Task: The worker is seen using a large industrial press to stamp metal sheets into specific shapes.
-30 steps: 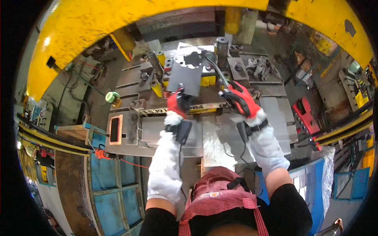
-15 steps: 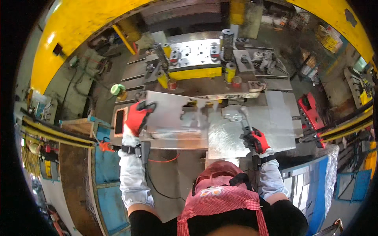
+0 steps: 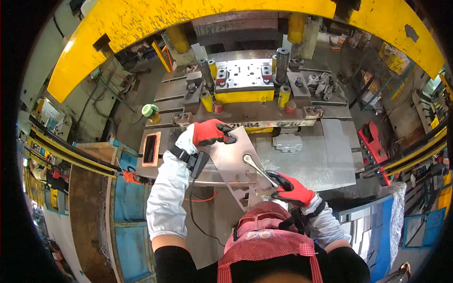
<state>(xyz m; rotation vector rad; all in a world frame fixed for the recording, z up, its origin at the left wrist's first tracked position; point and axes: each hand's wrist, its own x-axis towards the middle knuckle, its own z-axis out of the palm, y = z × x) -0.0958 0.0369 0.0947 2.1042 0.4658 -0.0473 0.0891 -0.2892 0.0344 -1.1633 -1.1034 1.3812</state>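
A thin grey metal sheet (image 3: 230, 158) hangs tilted in front of me, its lower end reaching toward my body. My left hand (image 3: 212, 133), in a red and black glove, is closed on its far upper edge. In my gloved right hand (image 3: 293, 189) is a wrench-like metal tool (image 3: 260, 170) with a round, ring-like head. That head lies over the sheet's right part; I cannot tell whether it touches. Behind the tool, a small cut metal piece (image 3: 287, 143) lies on the shiny metal plate (image 3: 311, 165).
Beyond the plate stands a press die (image 3: 245, 75) with a yellow base (image 3: 244, 96) and upright posts. A green-capped bottle (image 3: 151, 113) and a phone-like dark object (image 3: 150, 148) are at the left. A red control box (image 3: 373, 141) stands right; a yellow press frame (image 3: 226, 12) arches overhead.
My left hand has moved right with the sheet, which has turned from lying level over the stack to slanting. My right hand has come left and nearer, bringing the tool over the sheet.
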